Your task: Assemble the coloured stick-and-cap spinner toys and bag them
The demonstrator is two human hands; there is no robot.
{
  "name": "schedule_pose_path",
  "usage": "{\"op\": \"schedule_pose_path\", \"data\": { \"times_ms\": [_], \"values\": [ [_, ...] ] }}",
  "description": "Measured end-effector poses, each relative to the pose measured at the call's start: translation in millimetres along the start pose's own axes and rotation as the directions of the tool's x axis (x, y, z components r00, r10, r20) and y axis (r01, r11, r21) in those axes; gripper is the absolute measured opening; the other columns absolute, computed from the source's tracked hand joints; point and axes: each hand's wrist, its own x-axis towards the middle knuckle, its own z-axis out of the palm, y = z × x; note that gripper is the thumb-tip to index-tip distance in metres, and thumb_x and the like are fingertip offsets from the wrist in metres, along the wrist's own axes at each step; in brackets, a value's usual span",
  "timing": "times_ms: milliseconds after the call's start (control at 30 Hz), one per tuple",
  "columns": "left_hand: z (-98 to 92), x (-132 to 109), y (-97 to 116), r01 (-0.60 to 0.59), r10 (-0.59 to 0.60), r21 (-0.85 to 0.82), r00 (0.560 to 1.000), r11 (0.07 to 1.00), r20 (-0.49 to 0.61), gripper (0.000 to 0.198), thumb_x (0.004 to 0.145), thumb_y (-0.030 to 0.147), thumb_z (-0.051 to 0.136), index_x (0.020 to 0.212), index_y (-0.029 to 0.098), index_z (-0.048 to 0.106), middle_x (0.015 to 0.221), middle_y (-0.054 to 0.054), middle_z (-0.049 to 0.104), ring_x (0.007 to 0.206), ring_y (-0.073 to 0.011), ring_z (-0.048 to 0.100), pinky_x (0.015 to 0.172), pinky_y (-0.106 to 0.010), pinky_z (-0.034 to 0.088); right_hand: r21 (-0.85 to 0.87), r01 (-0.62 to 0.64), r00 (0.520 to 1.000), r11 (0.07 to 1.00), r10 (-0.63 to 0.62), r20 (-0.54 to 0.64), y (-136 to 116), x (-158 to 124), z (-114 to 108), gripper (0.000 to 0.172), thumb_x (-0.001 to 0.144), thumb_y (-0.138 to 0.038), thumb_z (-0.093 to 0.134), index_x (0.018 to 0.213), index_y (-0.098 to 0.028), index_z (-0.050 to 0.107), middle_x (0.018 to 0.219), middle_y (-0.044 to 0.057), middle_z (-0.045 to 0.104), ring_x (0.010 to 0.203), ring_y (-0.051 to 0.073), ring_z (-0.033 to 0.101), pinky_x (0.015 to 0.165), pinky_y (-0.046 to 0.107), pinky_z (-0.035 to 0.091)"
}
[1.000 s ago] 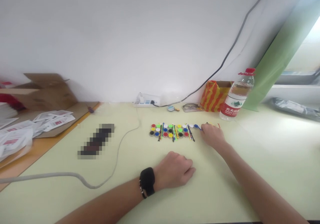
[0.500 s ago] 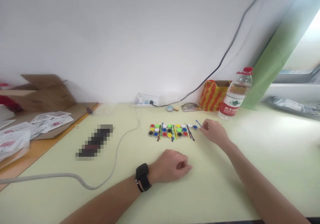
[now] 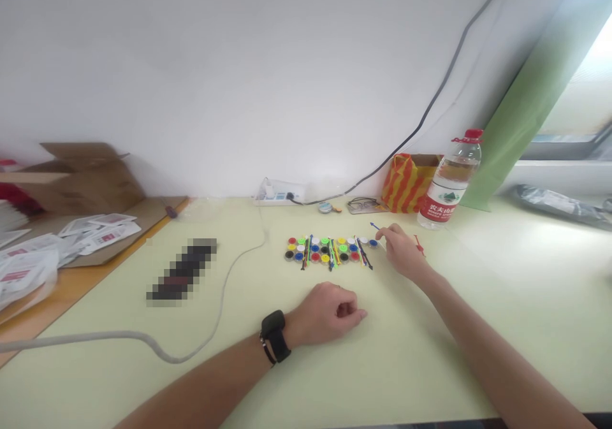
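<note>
My right hand [image 3: 401,252] pinches a thin blue plastic arrow [image 3: 375,225] between thumb and fingers, its tip pointing away to the left. Just left of that hand, rows of small round discs [image 3: 343,248] in several colours lie on the table. Groups of coloured arrows [image 3: 331,252] are laid lengthwise between the columns of discs. A red arrow [image 3: 419,246] lies to the right of my right hand, partly hidden by it. Nearer to me, my left hand [image 3: 327,314] rests on the table with curled fingers, and nothing shows in it.
A water bottle [image 3: 449,183] and a striped bag [image 3: 410,183] stand behind my right hand. Along the wall sit glasses [image 3: 363,204] and a power strip [image 3: 280,194]. A grey cable [image 3: 222,301] crosses the left side, near a cardboard box [image 3: 95,177] and white packets [image 3: 102,231].
My right hand has shifted slightly left with the blue arrow and turned. The red arrow now shows on its right. My left hand has barely moved.
</note>
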Motion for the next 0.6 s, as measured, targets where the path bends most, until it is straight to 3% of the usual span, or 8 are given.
{"op": "schedule_pose_path", "data": {
  "times_ms": [200, 400, 500, 600],
  "values": [
    [0.4, 1, -1, 0.086, -0.096, -0.11, 0.992, 0.99, -0.081, 0.035, 0.092, 0.035, 0.061, 0.063, 0.017, 0.05, 0.06, 0.004, 0.052, 0.057, -0.0093, 0.043, 0.056, -0.023, 0.033, -0.018, 0.02, 0.999, 1.0, -0.019, 0.031, -7, -2, 11, 0.025, 0.096, -0.013, 0.041, 0.106, -0.02, 0.063, 0.11, 0.009, 0.057, 0.091, 0.021, 0.064, 0.078, 0.032, 0.048],
    [0.5, 4, -1, 0.133, -0.18, -0.254, 0.969, 0.958, -0.17, 0.037, 0.095, 0.04, 0.058, 0.067, 0.018, 0.049, 0.062, 0.004, 0.046, 0.058, -0.0095, 0.038, 0.053, -0.023, 0.031, -0.039, -0.002, 0.999, 0.999, 0.004, 0.037, -9, -1, 8, 0.018, 0.097, -0.017, 0.045, 0.094, -0.02, 0.062, 0.105, 0.009, 0.057, 0.088, 0.022, 0.064, 0.076, 0.034, 0.047],
    [1.3, 6, -5, 0.142, -0.216, -0.319, 0.954, 0.937, -0.208, 0.028, 0.095, 0.041, 0.058, 0.079, 0.018, 0.057, 0.069, 0.002, 0.052, 0.062, -0.0106, 0.045, 0.055, -0.023, 0.036, -0.017, -0.009, 1.0, 1.0, 0.01, 0.008, -15, -3, -3, 0.013, 0.098, -0.021, 0.047, 0.096, -0.021, 0.06, 0.108, 0.009, 0.057, 0.09, 0.024, 0.064, 0.075, 0.035, 0.047],
    [2.4, 8, -11, 0.167, -0.276, -0.395, 0.931, 0.903, -0.238, 0.022, 0.092, 0.04, 0.064, 0.1, 0.019, 0.061, 0.082, -0.001, 0.06, 0.068, -0.0125, 0.055, 0.059, -0.024, 0.045, 0.12, 0.071, 0.997, 0.99, -0.069, -0.018, -33, -9, -18, 0.008, 0.098, -0.025, 0.051, 0.096, -0.022, 0.059, 0.105, 0.007, 0.058, 0.091, 0.023, 0.063, 0.08, 0.036, 0.048]
  ]
}}
